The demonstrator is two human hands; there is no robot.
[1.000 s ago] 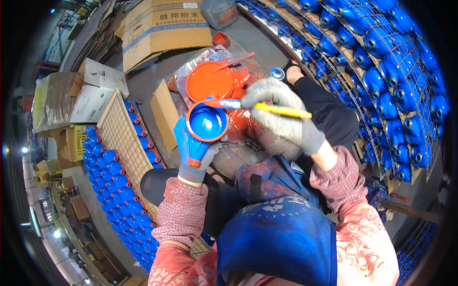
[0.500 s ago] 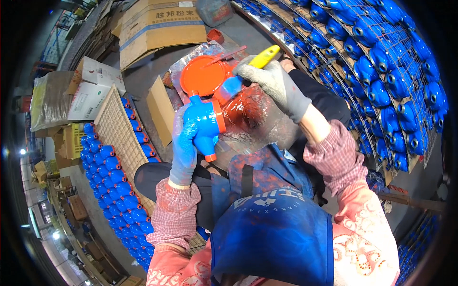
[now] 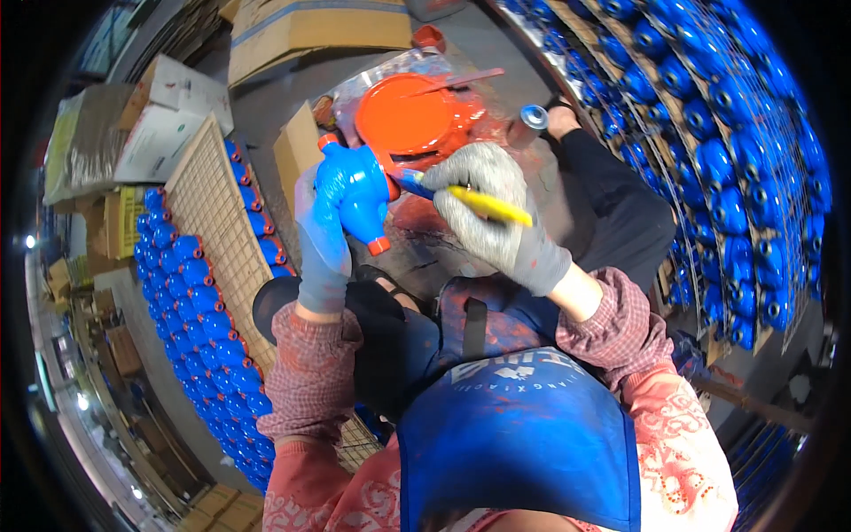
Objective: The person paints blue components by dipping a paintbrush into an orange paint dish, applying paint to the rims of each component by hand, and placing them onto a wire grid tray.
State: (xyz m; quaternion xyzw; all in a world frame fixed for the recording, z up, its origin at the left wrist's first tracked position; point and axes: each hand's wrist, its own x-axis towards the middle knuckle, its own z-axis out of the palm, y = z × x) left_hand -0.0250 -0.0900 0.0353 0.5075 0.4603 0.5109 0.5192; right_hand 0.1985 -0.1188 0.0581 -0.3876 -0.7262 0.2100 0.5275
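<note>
Blue rounded hollow part with orange-red ends (image 3: 353,188): it is held up in the air, and it shows beside the left edge of the paint-smeared silvery sheet (image 3: 372,76); its wide orange rim turns to the right, one narrow neck points away from the person, the other toward the lap.
Left hand in a blue-stained grey glove (image 3: 319,226): the fingers are closed around the left side of the part.
Right hand in a whitish knit glove (image 3: 487,182): the fingers are closed on the paint brush with yellow handle (image 3: 492,206).
Brush tip: it is at the wide orange rim; whether it presses there, I cannot tell.
Round pot of orange-red paint (image 3: 358,115): it stands on the sheet, with a thin reddish stick (image 3: 461,81) lying across its far right edge.
Small can with blue-and-white top (image 3: 533,119): it stands near the right edge of the sheet.
Rows of blue parts (image 3: 191,306): they lie at the left, beside the wire mesh panel (image 3: 197,182).
</note>
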